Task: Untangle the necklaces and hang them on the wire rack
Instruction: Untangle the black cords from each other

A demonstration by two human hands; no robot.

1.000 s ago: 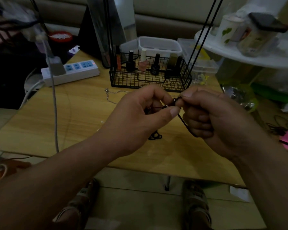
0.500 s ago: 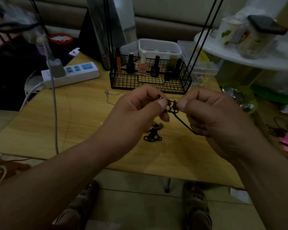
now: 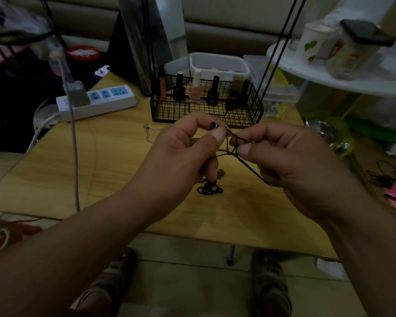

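Left hand [image 3: 183,156] and right hand [image 3: 290,161] each pinch a black cord necklace [image 3: 232,145] above the bench [image 3: 101,168], tangle roughly upright between the thumbs, its end apparently resting below; wire rack [image 3: 169,110] just behind

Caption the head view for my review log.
Left hand and right hand pinch a tangled black cord necklace above the wooden table; a silver chain lies beyond.

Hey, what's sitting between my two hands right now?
In the head view, crossed strands of the black cord necklace stretch between the left hand and the right hand, both pinching it above the table.
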